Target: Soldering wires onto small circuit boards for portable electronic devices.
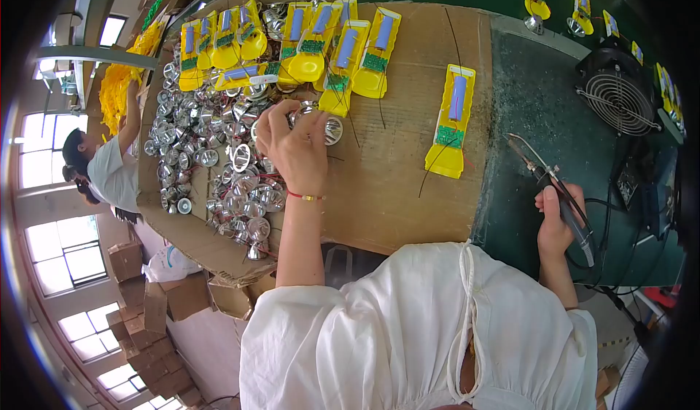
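Left hand at reflector pile, right hand gripping soldering iron

Left hand (pixel 297 147), centre-left of frame: palm down, fingers curled, thumb side toward a loose silver reflector (pixel 333 131) just beside the fingertips. More shiny metal shows under the fingers; can't tell if they are clamped on a piece or only touching, grip hidden by the hand itself. Red bracelet (pixel 305 197) on that wrist.

Right hand (pixel 558 219), right of frame: fingers closed around a soldering iron (pixel 538 171), its tip pointing to the upper left, clear of any part.

Reflector pile (pixel 244 184) fills the left of the frame, inside cardboard edges. Row of yellow housings (pixel 311 49) upper centre-left, some overlapping, each visible one with a blue-purple cell and/or green board. One lone yellow housing (pixel 446 160) right of centre, on the cardboard sheet (pixel 394 202), well apart from the group; blue-purple cell (pixel 458 98) and green board (pixel 448 136) in it, thin dark wires sticking out at both ends.

Dark green table (pixel 529 82) at right, black fan (pixel 618 103) upper right. Another person (pixel 113 173) far left, one arm up at yellow parts (pixel 117 93).
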Available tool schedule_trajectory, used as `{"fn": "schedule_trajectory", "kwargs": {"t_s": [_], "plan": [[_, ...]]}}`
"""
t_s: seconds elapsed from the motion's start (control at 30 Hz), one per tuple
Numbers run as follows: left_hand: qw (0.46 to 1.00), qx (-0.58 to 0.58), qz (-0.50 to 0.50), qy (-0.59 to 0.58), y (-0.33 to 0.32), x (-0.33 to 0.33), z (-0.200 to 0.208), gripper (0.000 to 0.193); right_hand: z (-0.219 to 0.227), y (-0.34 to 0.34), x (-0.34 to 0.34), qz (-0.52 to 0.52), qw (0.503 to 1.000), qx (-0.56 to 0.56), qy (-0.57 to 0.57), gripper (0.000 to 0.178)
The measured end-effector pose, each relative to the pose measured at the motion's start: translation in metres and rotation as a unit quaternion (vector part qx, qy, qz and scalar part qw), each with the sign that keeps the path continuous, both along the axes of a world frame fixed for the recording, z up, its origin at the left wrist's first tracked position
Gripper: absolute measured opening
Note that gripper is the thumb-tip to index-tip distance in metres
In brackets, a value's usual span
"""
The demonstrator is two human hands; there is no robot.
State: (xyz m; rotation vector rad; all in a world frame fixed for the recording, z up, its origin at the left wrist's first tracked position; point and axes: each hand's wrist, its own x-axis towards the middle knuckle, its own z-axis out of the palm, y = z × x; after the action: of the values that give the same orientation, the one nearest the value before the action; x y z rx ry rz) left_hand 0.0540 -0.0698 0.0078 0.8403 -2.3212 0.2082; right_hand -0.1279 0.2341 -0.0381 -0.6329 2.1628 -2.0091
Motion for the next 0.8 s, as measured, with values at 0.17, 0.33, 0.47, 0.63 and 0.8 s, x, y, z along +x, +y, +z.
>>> {"fn": "schedule_trajectory", "kwargs": {"t_s": [0.17, 0.33, 0.47, 0.63, 0.8], "plan": [[0.988, 0.053, -0.084, 0.115, 0.015, -0.012, 0.013, 0.005, 0.006, 0.004, 0.009, 0.006, 1.000, -0.018, -0.015, 0.016], [0.914, 0.377, -0.139, 0.055, 0.074, -0.040, -0.007, 0.005, 0.016, -0.013, 0.018, 0.106, 0.994, -0.002, 0.015, 0.017], [0.896, 0.399, -0.178, 0.083, 0.086, -0.060, -0.026, 0.007, 0.021, -0.024, 0.016, 0.149, 0.985, 0.038, 0.074, 0.015], [0.849, 0.492, -0.176, 0.078, 0.086, -0.062, -0.026, 0.009, 0.019, -0.028, 0.017, 0.124, 0.991, 0.053, 0.025, 0.016], [0.856, 0.478, -0.183, 0.078, 0.087, -0.062, -0.026, 0.009, 0.021, -0.033, 0.018, 0.122, 0.991, 0.050, 0.012, 0.016]]}}
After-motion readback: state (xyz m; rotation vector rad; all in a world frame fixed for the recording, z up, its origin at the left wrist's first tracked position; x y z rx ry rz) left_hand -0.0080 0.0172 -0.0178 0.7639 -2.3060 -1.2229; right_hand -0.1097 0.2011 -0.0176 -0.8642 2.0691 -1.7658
